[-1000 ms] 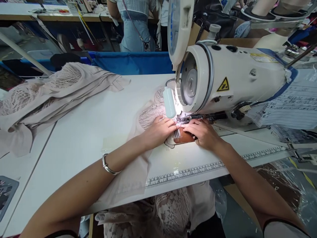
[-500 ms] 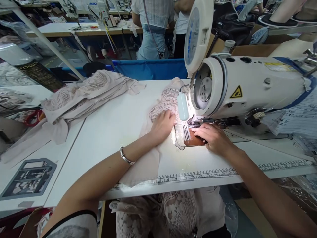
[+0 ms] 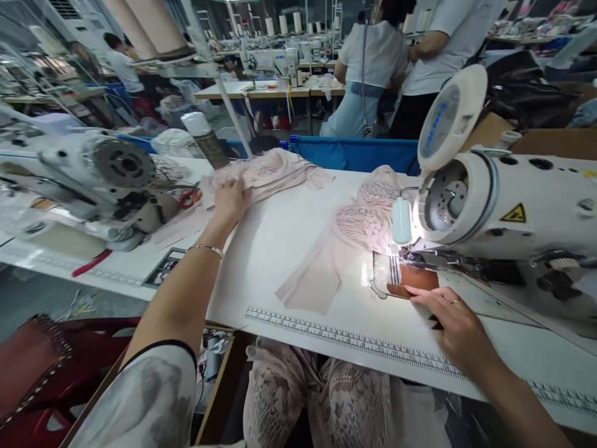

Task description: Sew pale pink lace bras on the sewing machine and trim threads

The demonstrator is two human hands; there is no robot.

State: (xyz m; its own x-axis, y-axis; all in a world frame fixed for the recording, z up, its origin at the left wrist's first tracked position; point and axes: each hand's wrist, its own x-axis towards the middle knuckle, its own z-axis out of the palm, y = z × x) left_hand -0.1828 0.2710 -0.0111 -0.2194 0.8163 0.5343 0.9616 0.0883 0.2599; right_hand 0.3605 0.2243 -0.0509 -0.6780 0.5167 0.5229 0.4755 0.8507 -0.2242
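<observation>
My left hand [image 3: 231, 199] reaches to the pile of pale pink lace pieces [image 3: 284, 171] on the table's left part, its fingers bent over the near end and closed on the cloth. My right hand [image 3: 459, 323] rests by the sewing machine's brown plate [image 3: 417, 279], index fingertip at its front edge. A small dark tool [image 3: 436, 323] juts from under the right palm; its kind is mostly hidden. Another pale pink lace piece [image 3: 359, 224] lies at the lit needle area of the sewing machine [image 3: 494, 193], its plain panel spread toward the table's front.
A second sewing machine [image 3: 116, 180] stands at left, with red-handled scissors [image 3: 189, 198] beside it. A measuring tape [image 3: 354, 339] runs along the front edge. Lace pieces [image 3: 317, 398] lie on my lap. A blue cloth barrier [image 3: 354, 154] and standing people [image 3: 368, 68] are behind.
My left hand has left the lace at the needle and moved to the pile at left. My right hand has drawn back toward the front. The view has swung left.
</observation>
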